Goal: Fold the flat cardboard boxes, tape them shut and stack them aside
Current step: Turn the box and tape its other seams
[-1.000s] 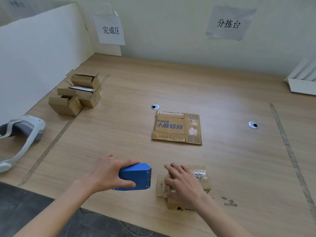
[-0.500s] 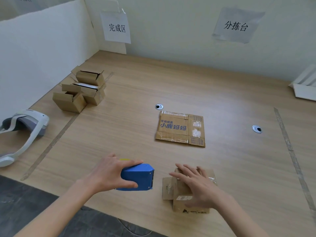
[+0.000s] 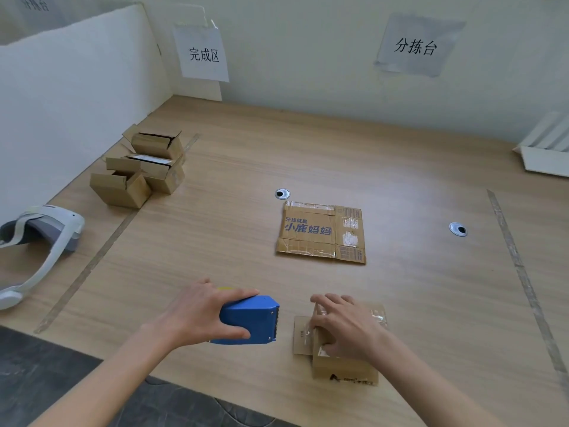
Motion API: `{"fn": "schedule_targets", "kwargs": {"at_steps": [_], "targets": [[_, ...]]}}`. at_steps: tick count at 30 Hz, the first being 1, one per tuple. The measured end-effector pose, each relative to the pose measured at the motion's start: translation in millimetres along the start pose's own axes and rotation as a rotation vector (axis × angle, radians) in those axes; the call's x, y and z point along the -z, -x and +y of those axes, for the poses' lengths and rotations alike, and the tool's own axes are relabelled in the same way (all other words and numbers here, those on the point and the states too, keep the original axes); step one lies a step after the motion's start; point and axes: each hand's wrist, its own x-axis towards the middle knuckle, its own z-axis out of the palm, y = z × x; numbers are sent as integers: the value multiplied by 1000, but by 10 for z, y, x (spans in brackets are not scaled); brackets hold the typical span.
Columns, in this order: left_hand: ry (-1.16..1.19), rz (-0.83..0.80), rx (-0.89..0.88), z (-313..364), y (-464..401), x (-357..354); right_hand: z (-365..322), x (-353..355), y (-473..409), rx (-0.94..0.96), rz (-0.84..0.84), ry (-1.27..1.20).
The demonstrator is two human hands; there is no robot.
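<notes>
Since the earlier frame, little has shifted: the left hand still grips the blue plastic tape dispenser on the wooden worktop. Beside it, the right hand presses relaxed fingers onto the small brown cardboard box.

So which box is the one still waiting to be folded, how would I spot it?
Look at the middle of the wooden table, just this side of the small round hole. The flat box lies there alone, untouched by either hand. Unlike the folded boxes piled by the left wall, it is completely flat and has big blue lettering.
</notes>
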Motion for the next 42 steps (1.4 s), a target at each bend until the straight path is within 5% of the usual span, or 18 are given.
{"fn": "schedule_targets", "kwargs": {"at_steps": [9,14,21,33,38,42], "targets": [[-6,25,-12,62,35,-46,-56,-176,-130,9,-66,73],[-28,33,-21,49,48,-24,73,-87,58,-27,-22,-163],[-31,7,0,120,-13,34,447,-157,777,-298,-60,-344],[8,27,-75,433,-246,4,-336,-278,341,-927,297,-405],[10,-6,-77,469,-279,-40,-407,-286,358,-920,340,-504],[35,-7,-93,531,-257,18,-275,-122,479,-647,634,-712]]}}
